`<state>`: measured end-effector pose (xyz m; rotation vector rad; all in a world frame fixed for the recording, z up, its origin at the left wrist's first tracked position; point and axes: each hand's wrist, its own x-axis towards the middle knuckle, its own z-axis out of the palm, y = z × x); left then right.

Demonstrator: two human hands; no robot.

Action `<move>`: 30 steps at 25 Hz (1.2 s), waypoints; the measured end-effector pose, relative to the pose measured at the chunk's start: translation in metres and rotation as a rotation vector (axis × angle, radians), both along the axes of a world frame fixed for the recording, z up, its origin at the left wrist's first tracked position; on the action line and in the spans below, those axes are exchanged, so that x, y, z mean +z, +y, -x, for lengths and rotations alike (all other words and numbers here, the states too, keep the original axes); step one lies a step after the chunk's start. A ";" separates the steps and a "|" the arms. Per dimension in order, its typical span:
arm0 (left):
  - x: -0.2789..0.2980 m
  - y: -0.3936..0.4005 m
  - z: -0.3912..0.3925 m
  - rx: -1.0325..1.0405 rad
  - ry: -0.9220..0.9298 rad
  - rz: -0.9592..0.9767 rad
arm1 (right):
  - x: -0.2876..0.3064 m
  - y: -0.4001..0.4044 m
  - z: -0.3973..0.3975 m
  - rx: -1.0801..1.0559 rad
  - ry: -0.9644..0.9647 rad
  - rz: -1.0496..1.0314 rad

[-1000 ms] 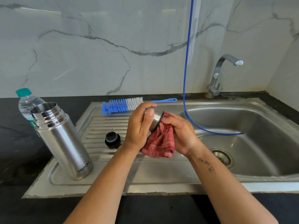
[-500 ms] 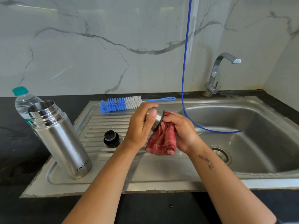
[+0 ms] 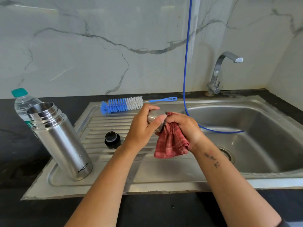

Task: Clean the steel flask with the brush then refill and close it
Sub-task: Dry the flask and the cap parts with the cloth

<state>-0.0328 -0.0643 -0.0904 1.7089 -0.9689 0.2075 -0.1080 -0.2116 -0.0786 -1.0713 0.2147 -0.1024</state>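
The steel flask (image 3: 59, 141) stands open and upright on the left of the draining board. Over the board's middle, my left hand (image 3: 141, 128) grips the flask's steel cup lid (image 3: 153, 115) on its side. My right hand (image 3: 185, 128) holds a red checked cloth (image 3: 170, 145) bunched against the lid's open end, with fingers pushed into it. The black inner stopper (image 3: 112, 139) sits on the ridges to the left of my left hand. The blue and white bottle brush (image 3: 124, 104) lies along the back of the board.
A plastic water bottle (image 3: 23, 102) with a teal cap stands behind the flask. The sink basin (image 3: 255, 128) lies to the right under the tap (image 3: 219, 74). A blue hose (image 3: 186, 63) hangs down the wall into the basin. Black counter (image 3: 13, 145) surrounds the sink.
Both hands stay in place over the board; the lid and cloth have turned slightly against each other. Nothing else has moved.
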 end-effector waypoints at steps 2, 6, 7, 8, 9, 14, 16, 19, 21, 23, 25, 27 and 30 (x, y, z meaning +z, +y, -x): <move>0.002 0.006 0.000 -0.071 0.165 -0.068 | 0.003 -0.002 0.001 -0.007 0.018 0.065; 0.000 0.020 0.004 -0.019 0.284 -0.028 | 0.007 -0.005 0.004 -0.029 -0.004 0.131; 0.000 0.021 0.007 0.009 0.293 -0.031 | 0.008 -0.007 0.004 -0.056 -0.015 0.117; -0.002 0.023 0.008 0.033 0.299 -0.048 | 0.006 -0.010 0.002 -0.085 -0.021 0.099; -0.004 0.024 0.011 0.056 0.298 -0.073 | 0.005 -0.011 0.002 -0.117 -0.034 0.073; -0.020 0.028 0.005 0.265 0.154 -0.173 | -0.001 -0.017 -0.003 -0.247 -0.081 -0.093; -0.028 0.024 0.004 0.341 0.156 -0.250 | -0.003 -0.020 -0.003 -0.291 -0.091 -0.122; -0.037 0.018 0.002 0.377 0.216 -0.311 | -0.008 -0.025 0.000 -0.275 -0.077 -0.243; -0.040 0.018 -0.001 0.396 0.240 -0.301 | -0.012 -0.026 0.005 -0.241 -0.046 -0.323; -0.042 0.020 -0.001 0.407 0.266 -0.316 | -0.014 -0.028 0.015 -0.209 -0.020 -0.375; -0.040 0.020 0.001 0.422 0.254 -0.345 | -0.014 -0.031 0.028 -0.209 0.000 -0.358; -0.033 0.014 0.007 0.487 0.101 -0.340 | -0.015 -0.034 0.043 -0.208 0.048 -0.323; -0.019 -0.013 0.035 0.462 -0.157 -0.212 | -0.013 -0.041 0.069 -0.275 0.039 -0.271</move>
